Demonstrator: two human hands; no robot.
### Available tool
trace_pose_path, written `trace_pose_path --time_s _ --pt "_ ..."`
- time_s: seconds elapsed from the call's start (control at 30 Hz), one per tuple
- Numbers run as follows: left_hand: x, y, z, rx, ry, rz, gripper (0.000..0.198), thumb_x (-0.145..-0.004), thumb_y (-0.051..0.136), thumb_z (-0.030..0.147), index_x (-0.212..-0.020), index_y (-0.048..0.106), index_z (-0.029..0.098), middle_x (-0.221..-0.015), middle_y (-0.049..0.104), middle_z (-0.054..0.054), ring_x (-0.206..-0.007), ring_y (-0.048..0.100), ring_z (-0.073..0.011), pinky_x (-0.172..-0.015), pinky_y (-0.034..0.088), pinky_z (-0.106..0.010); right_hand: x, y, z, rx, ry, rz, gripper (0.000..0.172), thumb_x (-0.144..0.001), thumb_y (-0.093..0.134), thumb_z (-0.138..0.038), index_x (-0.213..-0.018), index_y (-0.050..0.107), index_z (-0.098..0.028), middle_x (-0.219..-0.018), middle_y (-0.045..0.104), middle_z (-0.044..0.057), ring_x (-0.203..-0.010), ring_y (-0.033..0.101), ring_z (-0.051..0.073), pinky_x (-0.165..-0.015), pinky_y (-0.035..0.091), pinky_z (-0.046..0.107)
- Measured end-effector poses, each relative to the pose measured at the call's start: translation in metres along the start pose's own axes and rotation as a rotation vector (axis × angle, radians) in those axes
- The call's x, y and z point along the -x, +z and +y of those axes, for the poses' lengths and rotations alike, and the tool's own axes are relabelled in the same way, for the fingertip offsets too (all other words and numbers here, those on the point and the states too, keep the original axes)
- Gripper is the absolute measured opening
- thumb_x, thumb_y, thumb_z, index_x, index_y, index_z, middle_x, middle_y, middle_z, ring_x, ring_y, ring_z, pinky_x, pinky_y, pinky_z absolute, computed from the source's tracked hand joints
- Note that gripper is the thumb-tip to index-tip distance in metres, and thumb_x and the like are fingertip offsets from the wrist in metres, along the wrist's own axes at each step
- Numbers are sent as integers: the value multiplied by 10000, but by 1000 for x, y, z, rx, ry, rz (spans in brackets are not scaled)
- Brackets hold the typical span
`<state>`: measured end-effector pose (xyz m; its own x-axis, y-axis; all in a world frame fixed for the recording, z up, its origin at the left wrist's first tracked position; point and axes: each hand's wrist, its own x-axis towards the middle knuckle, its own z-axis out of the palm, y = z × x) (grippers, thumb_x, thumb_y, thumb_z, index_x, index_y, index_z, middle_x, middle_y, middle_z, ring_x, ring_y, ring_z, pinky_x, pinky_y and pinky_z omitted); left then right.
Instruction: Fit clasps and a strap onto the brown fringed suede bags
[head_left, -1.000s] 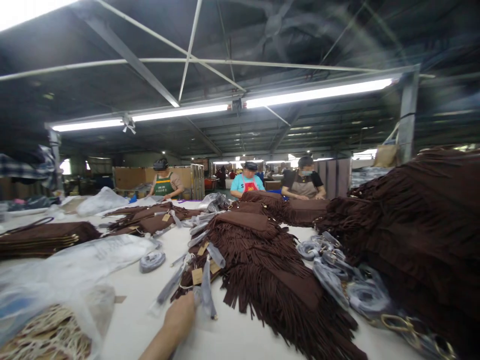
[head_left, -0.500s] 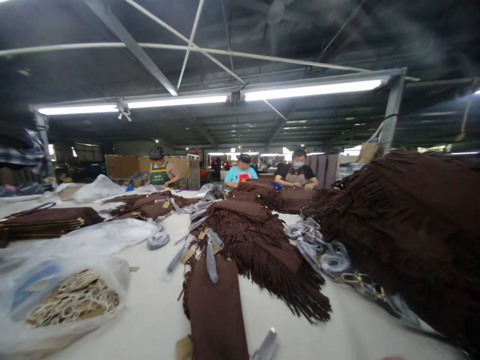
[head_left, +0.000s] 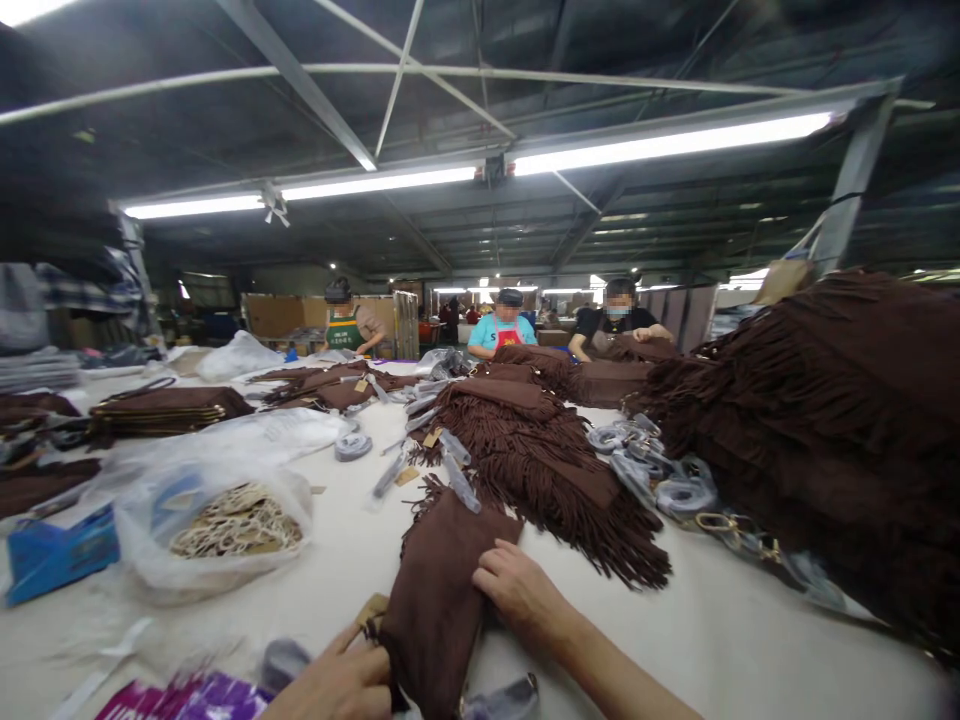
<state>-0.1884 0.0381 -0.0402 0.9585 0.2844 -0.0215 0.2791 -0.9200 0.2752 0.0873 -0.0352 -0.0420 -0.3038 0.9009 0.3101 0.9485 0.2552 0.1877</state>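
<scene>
Fringed, dark-brown fabric pouch point(head_left: 439, 575), lower centre.
Right hand point(head_left: 523, 592) overlaps its edge, seemingly steadying it; whether it or left hand point(head_left: 341, 682) grips, I cannot tell.

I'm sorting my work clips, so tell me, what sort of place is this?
Likely a factory or workshop floor: there's a large heap of brown fringed pieces, workers in aprons across the table, and long tube lights below metal roof beams.
</scene>
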Motion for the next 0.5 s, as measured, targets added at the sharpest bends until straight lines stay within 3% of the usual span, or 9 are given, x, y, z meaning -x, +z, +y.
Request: trace_pose_path --time_s 0.1,0.23,0.33,0.5 --pt "14 -18 -13 -66 -181 71 282 -836 443 130 -989 639 262 -1086 667 -52 -1007 576 -241 -954 403 -372 -2 -6 -1 11 -23 -1 138 -849 583 -42 -848 615 -176 -852 673 41 -757 613 207 -684 441 307" --pt "13 -42 -21 -195 -431 76 348 -866 360 79 -1060 619 206 -1063 686 -89 -986 608 -268 -878 454 -400 31 -18 -7 54 17 49 211 -814 590 -3 -832 569 -212 -846 644 21 -742 586 214 -580 344 312" --pt "-5 -39 -14 -242 -434 60 329 -839 386 57 -1017 634 182 -1082 680 -104 -1023 608 -284 -905 462 -426 58 -15 -9 127 118 86 271 -757 612 32 -795 558 -231 -792 639 8 -680 577 212 -539 298 321" --pt "-35 -2 11 -172 -229 224 734 -653 475 -20 -1354 477 197 -1462 465 -122 -1350 411 -273 -1135 328 -439 76 -2 -24 142 238 209 239 -752 657 -25 -796 553 -236 -793 653 5 -683 603 208 -581 357 307"
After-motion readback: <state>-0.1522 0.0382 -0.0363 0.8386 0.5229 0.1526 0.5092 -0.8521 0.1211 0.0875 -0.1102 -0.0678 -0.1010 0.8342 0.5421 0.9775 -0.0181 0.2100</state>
